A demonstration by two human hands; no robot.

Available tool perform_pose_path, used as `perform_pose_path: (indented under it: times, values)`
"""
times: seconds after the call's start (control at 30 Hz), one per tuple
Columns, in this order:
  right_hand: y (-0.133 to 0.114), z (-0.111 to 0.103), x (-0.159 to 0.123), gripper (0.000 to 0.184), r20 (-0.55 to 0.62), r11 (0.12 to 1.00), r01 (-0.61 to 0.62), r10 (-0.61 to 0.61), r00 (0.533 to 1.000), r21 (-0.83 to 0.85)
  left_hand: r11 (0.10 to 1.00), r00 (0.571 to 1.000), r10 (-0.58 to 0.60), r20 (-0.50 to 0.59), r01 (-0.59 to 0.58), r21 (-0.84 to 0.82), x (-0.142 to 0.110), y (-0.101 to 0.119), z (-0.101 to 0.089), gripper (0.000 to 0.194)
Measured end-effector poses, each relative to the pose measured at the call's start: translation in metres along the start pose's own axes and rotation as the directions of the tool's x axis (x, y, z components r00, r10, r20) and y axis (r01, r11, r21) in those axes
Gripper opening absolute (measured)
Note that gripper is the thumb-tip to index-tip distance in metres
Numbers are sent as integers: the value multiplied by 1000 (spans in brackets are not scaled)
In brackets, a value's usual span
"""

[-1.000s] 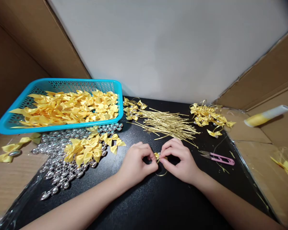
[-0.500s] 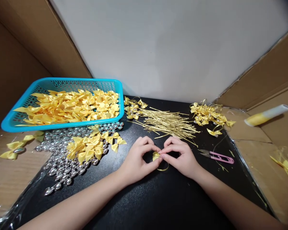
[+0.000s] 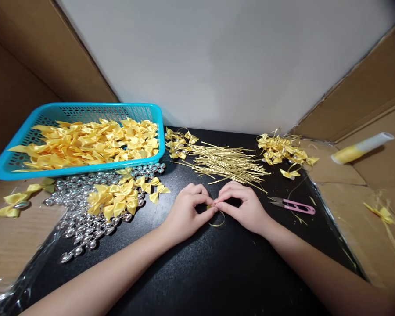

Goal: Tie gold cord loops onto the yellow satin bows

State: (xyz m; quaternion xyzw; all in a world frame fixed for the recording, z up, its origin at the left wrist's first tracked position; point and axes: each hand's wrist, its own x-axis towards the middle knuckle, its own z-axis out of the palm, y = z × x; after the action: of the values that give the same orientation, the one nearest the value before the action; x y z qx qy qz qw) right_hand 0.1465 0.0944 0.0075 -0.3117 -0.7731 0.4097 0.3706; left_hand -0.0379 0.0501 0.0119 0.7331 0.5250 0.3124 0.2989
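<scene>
At the middle of the black table, my left hand (image 3: 188, 213) pinches a yellow ribbon bow (image 3: 209, 206), mostly covered by the fingers. My right hand (image 3: 245, 207) meets it fingertip to fingertip, its thumb and forefinger closed on a thin gold cord. The cord's loop (image 3: 217, 225) hangs below both hands; how it joins the bow is hidden. Just beyond the hands lies a pile of gold cord lengths (image 3: 228, 162). Pink thread snips (image 3: 298, 206) rest to the right of my right hand.
A blue basket (image 3: 160, 131) full of yellow bows stands at left. Silver beads (image 3: 82, 219) spread before it, with loose bows (image 3: 116, 199) on top. Corded bows lie in one cluster (image 3: 179, 142) behind and another (image 3: 279, 149) at right. A tube (image 3: 362, 148) sits on the cardboard.
The view has shifted slightly, so everything sits a little further left. My fingertips have drawn closer together over the bow, and less of it shows.
</scene>
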Motion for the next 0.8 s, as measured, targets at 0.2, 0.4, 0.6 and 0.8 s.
perform_pose_path:
  times: [0.2,0.4,0.6,0.8]
  values:
    - [0,1,0,10,-4,999,-38,38,999,24,1000,1000,17,1,-17,17,1,-2,0,9]
    - [0,1,-1,12,-1,997,-66,66,998,-35,999,1000,11,8,-12,40,1,-1,1,10]
    - [-1,1,0,12,-6,998,-60,60,998,-29,999,999,34,-21,-34,7,0,1,1,5]
    - [0,1,-1,10,-19,997,-69,69,997,-21,998,997,51,-56,-52,-27,-1,5,-2,17]
